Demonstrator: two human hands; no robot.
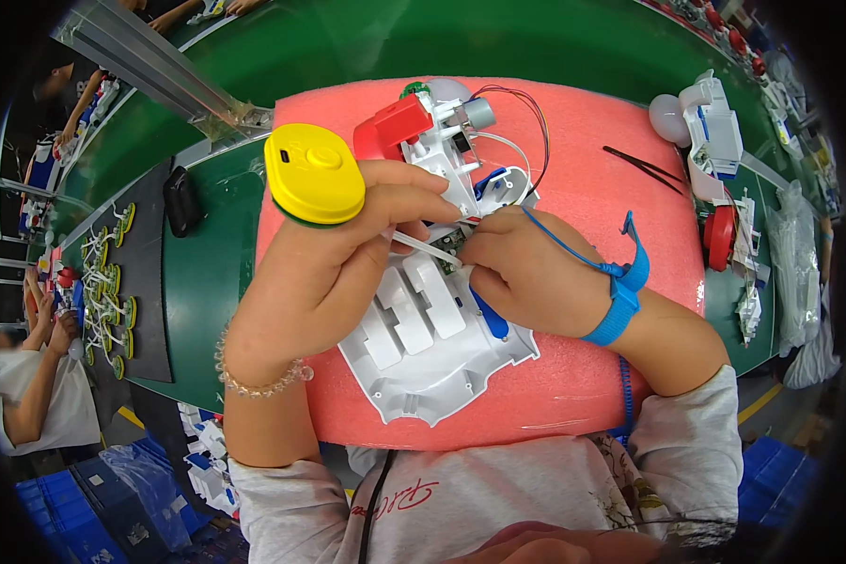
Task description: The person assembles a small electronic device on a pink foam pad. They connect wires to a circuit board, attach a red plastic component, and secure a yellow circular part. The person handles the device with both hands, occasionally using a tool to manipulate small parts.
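Observation:
A white plastic housing (442,376) lies open in front of me on a pink foam mat, its inner side up. My left hand (320,254) is closed around a white cable (428,248). A yellow rounded part (315,174) rests over that hand's knuckles. My right hand (536,268), wearing a blue wrist strap (620,305), pinches the cable's far end beside a small green circuit board (451,242), which the fingers partly cover. Just beyond the hands is an upper white assembly (451,160) with a red part (392,127), a grey cylinder (477,114) and thin coloured wires.
Black tweezers (644,169) lie on the pink foam mat (592,395). Another white assembly (712,127) stands at right, above a red round part (720,237). Several yellow parts with white cables line a black mat (141,282) at left, near a black case (181,200). Co-workers sit further left.

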